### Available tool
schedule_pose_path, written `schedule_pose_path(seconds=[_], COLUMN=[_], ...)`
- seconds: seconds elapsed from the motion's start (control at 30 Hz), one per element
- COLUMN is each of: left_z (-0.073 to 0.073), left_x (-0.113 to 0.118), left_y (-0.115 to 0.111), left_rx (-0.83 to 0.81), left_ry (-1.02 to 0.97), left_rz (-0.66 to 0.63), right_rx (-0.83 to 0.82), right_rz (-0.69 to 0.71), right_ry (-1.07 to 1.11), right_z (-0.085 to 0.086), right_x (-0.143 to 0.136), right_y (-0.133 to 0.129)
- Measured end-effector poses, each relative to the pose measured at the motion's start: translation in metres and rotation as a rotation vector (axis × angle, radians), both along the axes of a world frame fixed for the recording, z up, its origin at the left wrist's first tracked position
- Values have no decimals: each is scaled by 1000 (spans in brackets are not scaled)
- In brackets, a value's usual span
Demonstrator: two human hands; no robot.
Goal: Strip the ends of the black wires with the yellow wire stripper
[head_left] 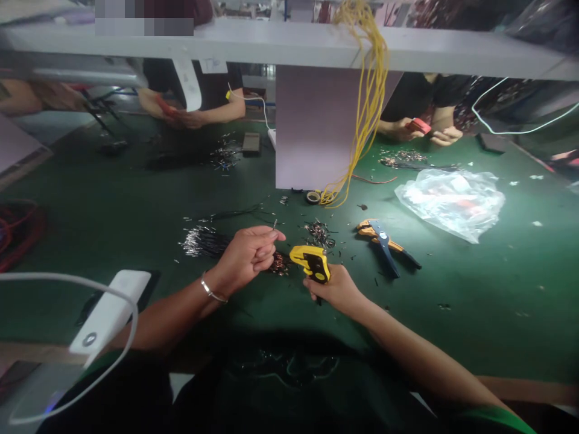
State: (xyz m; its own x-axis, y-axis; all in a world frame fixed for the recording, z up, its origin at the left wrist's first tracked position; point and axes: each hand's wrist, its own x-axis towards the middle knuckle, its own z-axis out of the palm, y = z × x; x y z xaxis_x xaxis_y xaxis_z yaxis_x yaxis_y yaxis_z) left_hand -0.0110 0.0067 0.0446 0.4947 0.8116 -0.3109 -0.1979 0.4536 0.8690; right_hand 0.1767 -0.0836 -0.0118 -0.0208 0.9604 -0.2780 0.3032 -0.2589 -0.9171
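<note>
My left hand [253, 256] is closed in a pinch, with a small silver wire terminal [275, 223] standing up between thumb and forefinger. Under and beside that hand lies a bundle of black wires [212, 242], silver tips at its left end and bare copper ends [280, 263] at its right. My right hand [337, 286] is wrapped round yellow-and-black crimping pliers [311, 262], whose head points left toward my left hand without touching it. A heap of small terminals and black scraps [319, 233] lies just beyond the pliers.
Orange-and-blue wire strippers [383, 241] lie right of my right hand. Behind them is a clear plastic bag [452, 199]. Yellow wires [368, 108] hang from the shelf [253, 45] past a pale panel. A white device with a cable [113, 310] is near my left forearm. Other people work opposite.
</note>
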Motion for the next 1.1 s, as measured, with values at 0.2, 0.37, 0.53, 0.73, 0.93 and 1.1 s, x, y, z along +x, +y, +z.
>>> schedule_pose_path(seconds=[0.2,0.37,0.53,0.73,0.93,1.1], left_z=[3,1,-3,-4,0,0], left_x=[1,0,-1,0,2,3], left_y=[-5,-5,-3,0,-3,-7], left_rx=[-12,-3,1,-14,-49,-76], left_ry=[10,5,-7,7,14,-15], left_rz=[-21,-32,-53,-44,-32,-63], right_rx=[-7,1,-3,-25,-19,-45], right_rz=[-12,-3,21,55,60,48], right_ry=[19,16,24,26,73,66], right_z=[0,0,0,3,1,2], right_x=[0,1,4,5,7,8], right_y=[0,0,0,1,0,0])
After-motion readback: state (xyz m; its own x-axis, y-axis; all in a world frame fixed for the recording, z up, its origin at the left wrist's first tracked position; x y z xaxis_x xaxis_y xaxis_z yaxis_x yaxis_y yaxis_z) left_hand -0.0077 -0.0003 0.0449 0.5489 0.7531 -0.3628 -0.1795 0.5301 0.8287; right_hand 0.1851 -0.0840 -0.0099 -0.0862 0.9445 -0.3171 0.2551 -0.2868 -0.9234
